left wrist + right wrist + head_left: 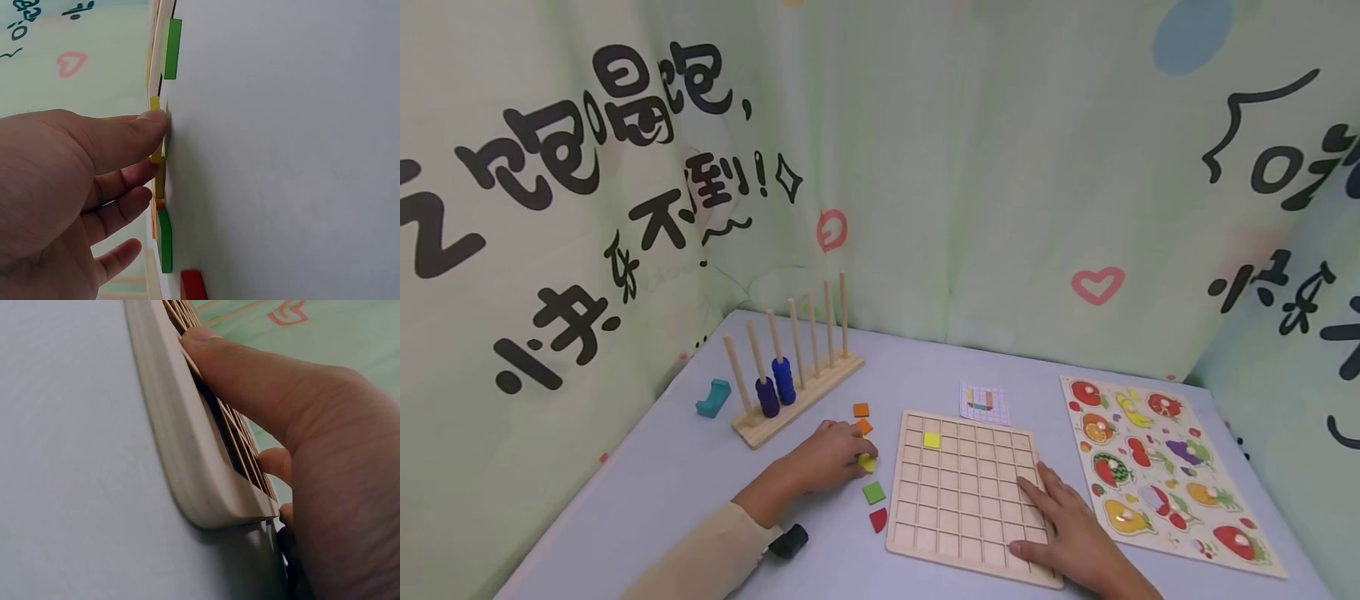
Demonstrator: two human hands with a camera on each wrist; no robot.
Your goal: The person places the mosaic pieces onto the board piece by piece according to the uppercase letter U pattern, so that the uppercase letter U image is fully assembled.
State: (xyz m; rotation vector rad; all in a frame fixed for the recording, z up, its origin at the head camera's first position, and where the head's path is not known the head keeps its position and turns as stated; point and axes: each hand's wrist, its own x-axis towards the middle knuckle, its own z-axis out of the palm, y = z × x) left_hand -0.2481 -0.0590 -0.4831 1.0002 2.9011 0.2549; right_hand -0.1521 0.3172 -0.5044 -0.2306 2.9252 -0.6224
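Note:
My left hand (829,458) is at the left of a wooden grid board (967,546), and its thumb and fingers pinch a small yellow tile (155,102) close to the tabletop. More yellow (160,178) shows just beyond it in the left wrist view, partly hidden by the fingers. Near this hand lie orange tiles (861,410), a green tile (874,492) and a red curved-edge piece (878,520). One yellow square (931,440) sits in a cell of the board. My right hand (1067,533) rests on the board's right edge, fingers spread, thumb on the near part.
A wooden base with upright pegs (805,396) holds blue rings at the back left, beside a teal block (713,398). Behind the board is a printed pattern card (1000,410). A fruit puzzle board (1157,500) lies to the right. Printed curtains (970,208) enclose the table.

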